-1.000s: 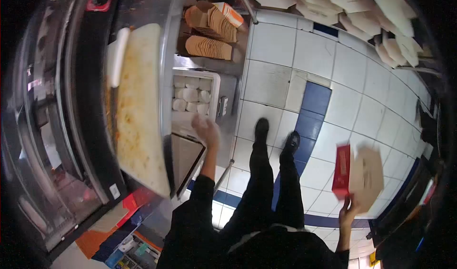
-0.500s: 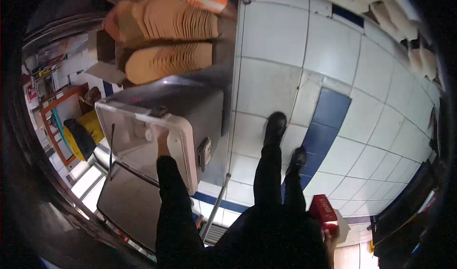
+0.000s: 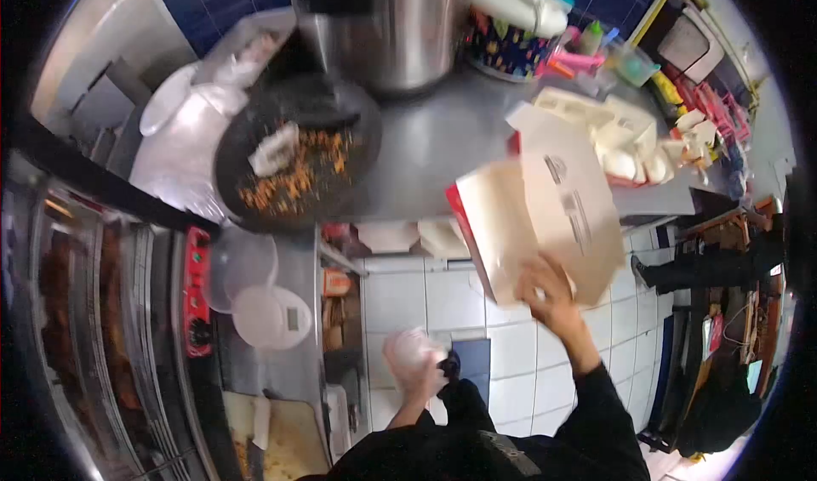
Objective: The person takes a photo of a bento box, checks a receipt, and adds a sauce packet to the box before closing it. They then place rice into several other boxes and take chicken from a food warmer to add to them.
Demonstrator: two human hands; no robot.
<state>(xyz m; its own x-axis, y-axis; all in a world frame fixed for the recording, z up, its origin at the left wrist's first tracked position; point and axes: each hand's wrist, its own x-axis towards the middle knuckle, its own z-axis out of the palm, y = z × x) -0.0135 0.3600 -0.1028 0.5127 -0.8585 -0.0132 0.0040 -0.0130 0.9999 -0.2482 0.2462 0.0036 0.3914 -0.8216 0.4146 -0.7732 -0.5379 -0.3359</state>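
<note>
My right hand (image 3: 549,294) grips the edge of a takeaway box (image 3: 494,226), red outside and cream inside, with its lid folded open. The box is tilted at the front edge of the steel counter, and no contents show in it. Lower down, in front of my body, my left hand (image 3: 415,387) is closed around a white, crumpled-looking bundle (image 3: 413,349). Motion blurs the bundle, so its kind cannot be made out. A dark round pan (image 3: 298,204) with orange-brown crumbs and a whitish crumpled piece stands on the counter to the left.
A large steel pot (image 3: 408,34) stands at the back of the counter (image 3: 425,149). More open boxes (image 3: 621,141) lie at right. On the left are a kitchen scale (image 3: 272,318), a cutting board (image 3: 285,438) and a rack of trays (image 3: 85,311). Another person's leg (image 3: 689,273) shows at far right.
My view has swung from the floor and a white-rimmed bin to the counter. My left hand has come out of the bin and holds the white bundle. My right hand has brought the box up.
</note>
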